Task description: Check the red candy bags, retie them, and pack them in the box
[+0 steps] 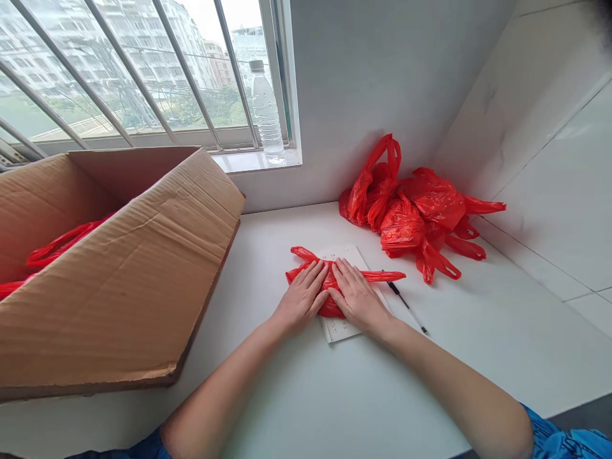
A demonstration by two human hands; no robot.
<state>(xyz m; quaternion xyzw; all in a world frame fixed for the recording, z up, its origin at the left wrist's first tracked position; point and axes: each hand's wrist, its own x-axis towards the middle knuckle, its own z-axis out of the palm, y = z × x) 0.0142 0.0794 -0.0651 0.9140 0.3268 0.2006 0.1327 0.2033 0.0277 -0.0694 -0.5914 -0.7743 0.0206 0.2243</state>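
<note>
A red plastic bag (pixel 329 308) lies flattened in front of me, with one handle sticking out to the upper left and another stretching to the right. My left hand (pixel 304 294) rests on its left side, fingers extended. On its right side lies my right hand (pixel 357 298), also flat with the fingers stretched out. Beneath the bag is a notebook (pixel 340 330) with writing on its pages, partly covered by the bag and hands. A black-and-clear pen (pixel 406 302) lies just right of the notebook. Whether anything is inside the bag is hidden.
A large open cardboard box (pixel 138 280) with red bags inside stands at left. Several bundled red plastic bags (pixel 401 223) are heaped against the back wall at right. A clear water bottle (pixel 266 115) stands on the sill of a barred window. Everything rests on a white table (pixel 287 395).
</note>
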